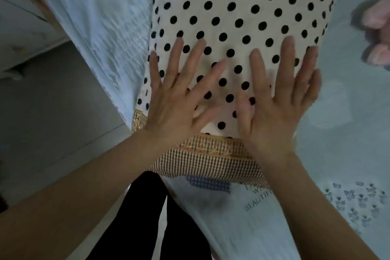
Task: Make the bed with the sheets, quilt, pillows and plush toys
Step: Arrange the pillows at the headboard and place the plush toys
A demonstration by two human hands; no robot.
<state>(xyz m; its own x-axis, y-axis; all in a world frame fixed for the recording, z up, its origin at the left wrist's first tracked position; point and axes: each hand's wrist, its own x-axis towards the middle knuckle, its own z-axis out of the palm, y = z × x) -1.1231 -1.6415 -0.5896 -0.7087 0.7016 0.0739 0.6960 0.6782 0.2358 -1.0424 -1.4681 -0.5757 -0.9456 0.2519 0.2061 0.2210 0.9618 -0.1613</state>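
**Both hands flat on the polka-dot pillow**

The polka-dot pillow [242, 6], cream with black spots, lies on the bed and runs away from the person. Its near end finishes in a tan woven band [211, 154]. The left hand [177, 103] and right hand [280, 105] rest side by side on the near part of the pillow, just beyond that band. Both are palms down with fingers straight and spread wide, gripping nothing. The right hand's outer fingers reach the pillow's right edge.

A pale blue sheet [348, 112] spreads to the right of the pillow, and more pale cloth falls away on its left. A pink plush toy [377, 34] lies on the sheet, well right of the pillow, blurred at the edge of view. Nearer than the pillow lies a pale fabric with printed lettering [242, 217]. The person's black trouser legs [137, 217] stand below the pillow's near end, on the grey floor [52, 122].
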